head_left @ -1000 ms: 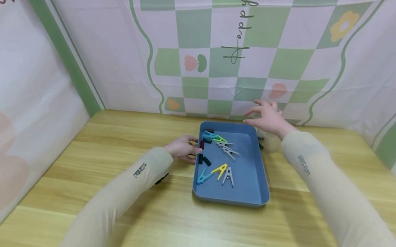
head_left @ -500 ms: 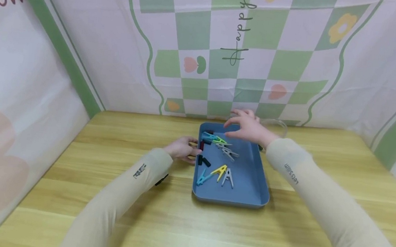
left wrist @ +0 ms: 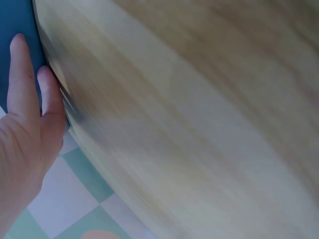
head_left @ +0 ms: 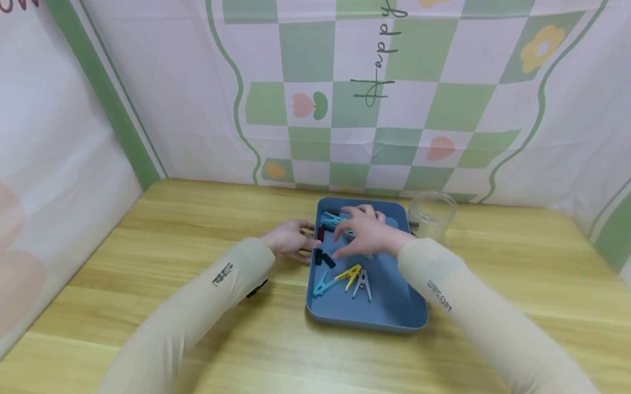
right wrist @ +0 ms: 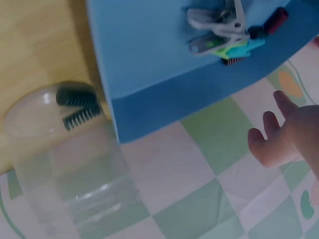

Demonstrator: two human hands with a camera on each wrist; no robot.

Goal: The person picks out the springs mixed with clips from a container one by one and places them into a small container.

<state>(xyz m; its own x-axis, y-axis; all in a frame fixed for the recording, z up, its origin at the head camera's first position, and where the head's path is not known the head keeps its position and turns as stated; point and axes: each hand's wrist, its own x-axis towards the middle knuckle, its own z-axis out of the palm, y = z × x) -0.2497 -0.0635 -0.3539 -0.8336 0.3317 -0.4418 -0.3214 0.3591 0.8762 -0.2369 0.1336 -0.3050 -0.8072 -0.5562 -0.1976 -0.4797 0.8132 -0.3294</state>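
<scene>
A shallow blue tray (head_left: 397, 292) lies on the wooden table. My left hand (head_left: 286, 237) touches its left side, with straight fingers (left wrist: 22, 74) along the outer wall in the left wrist view. Over the tray's far half hovers my right hand (head_left: 367, 231), fingers spread and nothing held, hiding some clothespins beneath it. Nearer the front lie a yellow clothespin (head_left: 351, 273), a grey one (head_left: 363, 284) and a light blue one (head_left: 321, 285). Small dark ridged pieces (head_left: 328, 261) and a dark red piece (head_left: 320, 233) rest along the left inner wall.
A clear jar (head_left: 435, 214) stands just right of the tray's far corner; dark green ridged pieces (right wrist: 79, 107) show at its bottom in the right wrist view. Behind the table hangs a green-and-white checked cloth (head_left: 357, 107).
My right hand has moved from beside the jar, leftward and nearer, to above the clothespins in the tray. The jar has come into fuller view. My left hand stays at the tray's side.
</scene>
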